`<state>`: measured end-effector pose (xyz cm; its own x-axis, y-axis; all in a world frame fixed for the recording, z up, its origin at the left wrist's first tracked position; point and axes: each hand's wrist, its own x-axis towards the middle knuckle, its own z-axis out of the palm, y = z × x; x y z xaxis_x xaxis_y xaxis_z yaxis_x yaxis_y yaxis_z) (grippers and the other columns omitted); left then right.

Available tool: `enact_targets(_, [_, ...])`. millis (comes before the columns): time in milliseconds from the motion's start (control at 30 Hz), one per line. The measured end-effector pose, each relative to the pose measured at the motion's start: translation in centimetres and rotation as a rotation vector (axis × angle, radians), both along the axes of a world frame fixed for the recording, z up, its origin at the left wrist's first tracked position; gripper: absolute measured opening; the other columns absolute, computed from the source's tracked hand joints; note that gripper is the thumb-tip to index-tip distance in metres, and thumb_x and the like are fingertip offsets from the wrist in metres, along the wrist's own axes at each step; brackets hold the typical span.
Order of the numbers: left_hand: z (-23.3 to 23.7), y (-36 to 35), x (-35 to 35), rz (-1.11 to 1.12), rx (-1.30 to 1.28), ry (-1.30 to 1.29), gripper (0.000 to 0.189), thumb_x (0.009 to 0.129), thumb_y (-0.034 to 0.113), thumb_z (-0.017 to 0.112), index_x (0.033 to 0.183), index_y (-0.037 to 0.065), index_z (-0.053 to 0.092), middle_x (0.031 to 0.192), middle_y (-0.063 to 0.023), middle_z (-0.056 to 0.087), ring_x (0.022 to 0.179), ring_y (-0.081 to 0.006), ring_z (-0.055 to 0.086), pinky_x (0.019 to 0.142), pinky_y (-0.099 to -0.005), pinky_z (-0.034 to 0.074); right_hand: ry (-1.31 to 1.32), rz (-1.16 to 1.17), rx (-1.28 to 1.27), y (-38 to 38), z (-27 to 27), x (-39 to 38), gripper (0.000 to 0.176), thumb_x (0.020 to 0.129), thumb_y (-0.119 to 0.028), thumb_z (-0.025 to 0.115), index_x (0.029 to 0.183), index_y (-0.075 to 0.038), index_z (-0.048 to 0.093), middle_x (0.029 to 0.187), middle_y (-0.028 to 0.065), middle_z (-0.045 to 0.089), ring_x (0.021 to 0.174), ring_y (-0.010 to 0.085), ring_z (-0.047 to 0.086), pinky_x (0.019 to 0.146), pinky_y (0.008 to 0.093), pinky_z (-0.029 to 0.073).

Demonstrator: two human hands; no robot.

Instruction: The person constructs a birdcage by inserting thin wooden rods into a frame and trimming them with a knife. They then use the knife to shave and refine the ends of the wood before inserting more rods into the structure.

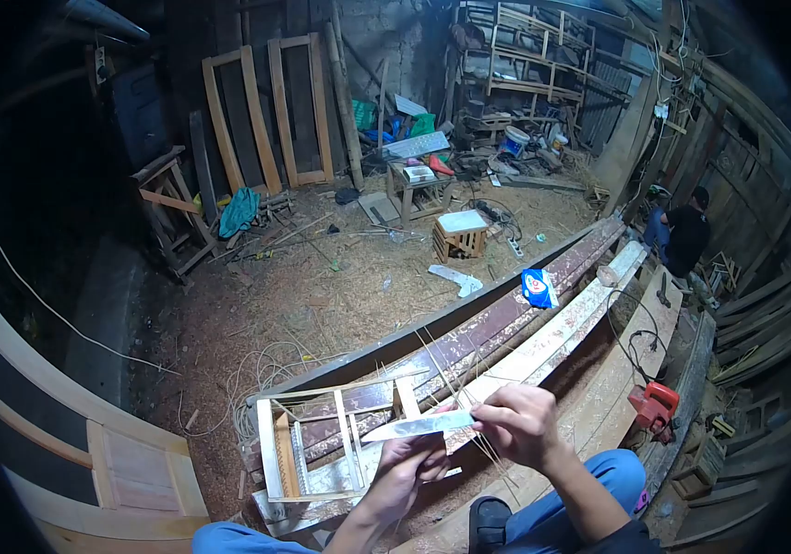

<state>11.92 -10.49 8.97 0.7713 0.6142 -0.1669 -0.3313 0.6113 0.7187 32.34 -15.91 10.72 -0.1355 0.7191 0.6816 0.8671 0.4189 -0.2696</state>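
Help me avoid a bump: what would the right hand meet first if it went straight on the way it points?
Probably the left hand, which shows close beside the knife that the right hand holds; depth between them is hard to judge from this single view.

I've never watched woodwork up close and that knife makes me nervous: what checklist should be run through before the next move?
1. Knife firmly gripped: ok, the right hand is closed on its handle.
2. Left hand well clear of the blade: not ok, it is close beneath it.
3. Small wooden frame fastened down: cannot tell.
4. Red power tool away from both hands: ok, it lies off to the right.
5. Other person out of the knife's reach: ok, well back at the right.
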Motion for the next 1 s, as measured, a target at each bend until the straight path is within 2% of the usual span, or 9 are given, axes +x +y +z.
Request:
enact_targets(233, [-1.0,0.7,0.5,0.053,-0.031,-0.027,0.041,0.104,0.013,0.047,0.144,0.006,0.047,0.067,0.0067,0.03,0.054,-0.0059,0.028,0.055,-0.026,0.032,-0.152,-0.096,0.055,0.6,0.8,1.0,0.02,0.079,-0.021,0.077,0.098,-0.019,0.071,0.075,0.001,0.062,0.065,0.0193,0.06,0.055,0.031,0.044])
enact_targets(367, [-0.1,0.8,0.0,0.038,-0.007,-0.075,0.042,0.104,0.015,0.048,0.144,0.002,0.047,0.068,0.0053,0.034,0.055,-0.0057,0.029,0.053,-0.0233,0.029,0.016,-0.379,0.183,1.3,0.1,4.4,0.006,0.09,-0.016,0.068,0.094,-0.013,0.064,0.074,0.0074,0.064,0.057,0.0253,0.061,0.049,0.0389,0.045])
enact_targets(500, [-0.4,1.2,-0.1,0.119,0.083,-0.018,0.038,0.104,0.016,0.047,0.142,0.01,0.05,0.064,0.0057,0.03,0.051,-0.0061,0.027,0.054,-0.0257,0.032,-0.09,-0.144,0.145,0.4,-1.1,1.4,0.014,0.091,-0.017,0.067,0.102,-0.013,0.06,0.075,0.0088,0.063,0.058,0.0252,0.06,0.05,0.0375,0.043])
enact_targets(633, [-0.4,1.0,0.0,0.183,0.002,-0.063,0.041,0.105,0.017,0.047,0.146,0.011,0.044,0.064,0.0042,0.032,0.05,-0.006,0.026,0.051,-0.0257,0.032,-0.06,-0.311,0.069,0.7,-1.6,-0.9,0.015,0.091,-0.015,0.067,0.104,-0.011,0.061,0.076,0.0089,0.064,0.059,0.0253,0.06,0.051,0.0375,0.043])
enact_targets(667, [-0.5,1.1,0.0,0.202,-0.006,-0.081,0.041,0.105,0.018,0.047,0.145,0.011,0.044,0.064,0.0041,0.032,0.049,-0.0057,0.026,0.051,-0.0256,0.032,0.003,-0.426,0.018,0.7,-1.7,-0.4,0.011,0.094,-0.018,0.064,0.102,-0.011,0.062,0.074,0.0077,0.061,0.061,0.0255,0.06,0.052,0.0367,0.045])
enact_targets(767, [-0.2,1.2,0.1,0.224,0.013,-0.084,0.041,0.105,0.018,0.047,0.145,0.01,0.044,0.063,0.0037,0.034,0.048,-0.005,0.027,0.05,-0.0253,0.032,0.318,-0.466,0.045,0.9,-1.2,0.5,0.012,0.097,-0.011,0.059,0.106,-0.004,0.056,0.084,0.0151,0.062,0.069,0.033,0.062,0.06,0.0398,0.049])
enact_targets(833, [-0.3,1.2,0.1,0.229,0.012,-0.069,0.042,0.104,0.015,0.048,0.145,0.007,0.043,0.064,0.0033,0.037,0.048,-0.0046,0.028,0.05,-0.0247,0.033,0.249,-0.258,0.108,0.7,-1.7,0.6,0.013,0.094,-0.008,0.062,0.105,-0.005,0.056,0.086,0.0138,0.063,0.069,0.0313,0.063,0.059,0.0394,0.05])
enact_targets(900, [-0.7,0.9,0.2,0.233,-0.007,-0.074,0.044,0.104,0.013,0.049,0.147,0.006,0.042,0.067,0.0035,0.04,0.052,-0.004,0.03,0.051,-0.0221,0.032,0.263,-0.052,-0.046,-0.1,-1.5,-1.0,0.016,0.092,-0.014,0.067,0.104,-0.008,0.056,0.083,0.0103,0.063,0.065,0.0274,0.063,0.056,0.0377,0.049])
enact_targets(1000, [-1.3,0.2,0.3,0.156,-0.004,-0.052,0.049,0.102,0.009,0.051,0.149,0.004,0.039,0.072,0.0044,0.045,0.058,-0.0027,0.035,0.052,-0.0189,0.031,0.079,0.017,-0.019,0.0,-1.6,-3.0,0.023,0.088,-0.024,0.073,0.101,-0.012,0.058,0.076,0.0061,0.061,0.06,0.0215,0.062,0.051,0.0344,0.047])
